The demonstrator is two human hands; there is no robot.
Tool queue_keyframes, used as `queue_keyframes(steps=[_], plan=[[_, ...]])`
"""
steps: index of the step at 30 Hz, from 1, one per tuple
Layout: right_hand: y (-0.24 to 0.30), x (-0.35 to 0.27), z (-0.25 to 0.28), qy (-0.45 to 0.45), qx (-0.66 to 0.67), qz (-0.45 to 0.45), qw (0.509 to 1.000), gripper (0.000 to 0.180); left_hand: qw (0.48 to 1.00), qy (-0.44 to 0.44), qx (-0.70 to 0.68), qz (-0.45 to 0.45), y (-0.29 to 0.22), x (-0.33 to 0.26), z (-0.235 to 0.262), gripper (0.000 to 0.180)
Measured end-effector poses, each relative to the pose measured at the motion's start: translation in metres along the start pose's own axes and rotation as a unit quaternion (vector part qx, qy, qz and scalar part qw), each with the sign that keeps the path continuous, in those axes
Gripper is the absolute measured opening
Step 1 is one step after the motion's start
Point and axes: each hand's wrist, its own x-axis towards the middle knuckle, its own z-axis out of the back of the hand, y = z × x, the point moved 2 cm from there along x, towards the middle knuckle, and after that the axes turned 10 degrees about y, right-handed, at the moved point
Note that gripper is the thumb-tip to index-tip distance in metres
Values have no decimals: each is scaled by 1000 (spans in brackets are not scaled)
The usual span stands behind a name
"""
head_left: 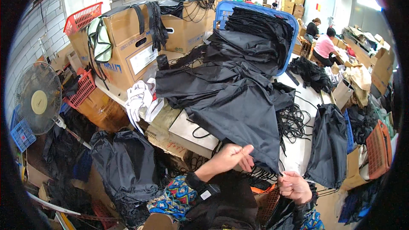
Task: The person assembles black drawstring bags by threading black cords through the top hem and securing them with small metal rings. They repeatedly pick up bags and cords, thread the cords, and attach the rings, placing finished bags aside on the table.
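A large black fabric bag (pixel 238 115) lies across the table in front of me, its near edge hanging over the front. My left hand (pixel 232 156) is over that edge, thumb stretched out and apart from the loosely curled fingers, with nothing visible in it. To the right, by the bag's near corner, my right hand (pixel 295 188) has its fingers pinched on a thin black cord. More black cords (pixel 294 121) lie tangled beside the bag. Behind it, a thick stack of folded black bags (pixel 260 27) rests in a blue plastic basket (pixel 293 27).
Cardboard boxes (pixel 121 53) stand at the back left, near white straps (pixel 142 102). A fan (pixel 38 98) is at far left. Black bags hang at left (pixel 123 166) and right (pixel 327 145). An orange crate (pixel 379 151) stands far right. Two people (pixel 324 47) sit farther back.
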Motion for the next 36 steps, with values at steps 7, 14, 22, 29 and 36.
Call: queue_keyframes(steps=[7,14,22,29,36], plan=[[-47,35,-22,-184,-418,258,852,18,993,-61,100,16,-6,-16,9,59],[-57,56,-31,-126,-196,245,941,19,989,-87,122,-9,15,-4,-17,33],[-50,72,-40,-200,-399,326,833,19,974,-201,14,-104,-1,18,-34,19],[25,34,-77,-228,-526,358,737,23,781,-207,567,-162,-49,19,-22,21],[48,-10,-25,-264,-205,605,722,28,659,-29,741,-125,4,31,-46,36]])
